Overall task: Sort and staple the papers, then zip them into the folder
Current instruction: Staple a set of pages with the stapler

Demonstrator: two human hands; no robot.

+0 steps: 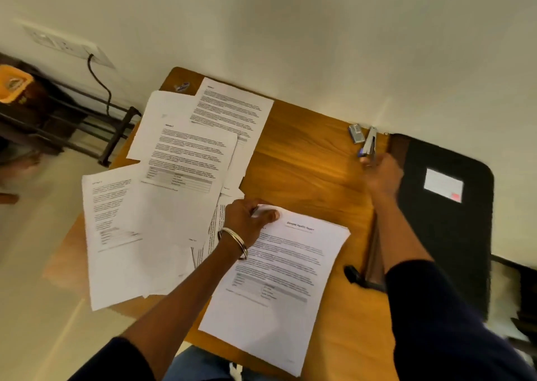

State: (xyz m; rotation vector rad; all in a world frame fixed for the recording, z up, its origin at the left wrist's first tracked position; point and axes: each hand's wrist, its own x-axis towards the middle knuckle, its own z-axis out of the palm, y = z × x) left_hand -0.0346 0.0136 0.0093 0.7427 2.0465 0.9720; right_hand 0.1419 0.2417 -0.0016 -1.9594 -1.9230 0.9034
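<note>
Right hand [383, 177] grips the stapler [370, 145], long axis pointing away; the stapling corner lies left, pinched by left hand [247, 220] on the report stack [279, 279].

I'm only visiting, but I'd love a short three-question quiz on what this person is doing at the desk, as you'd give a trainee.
1. True or false: the right hand is gripping the stapler.
2. Which sheet does the left hand hold at its top corner?
A. the health report
B. a loose sheet by the wall
C. the label on the folder
3. Fill in: the small staple box lies just ____ of the stapler in the picture.

Key: 1 true; 2 A; 3 left.
</note>
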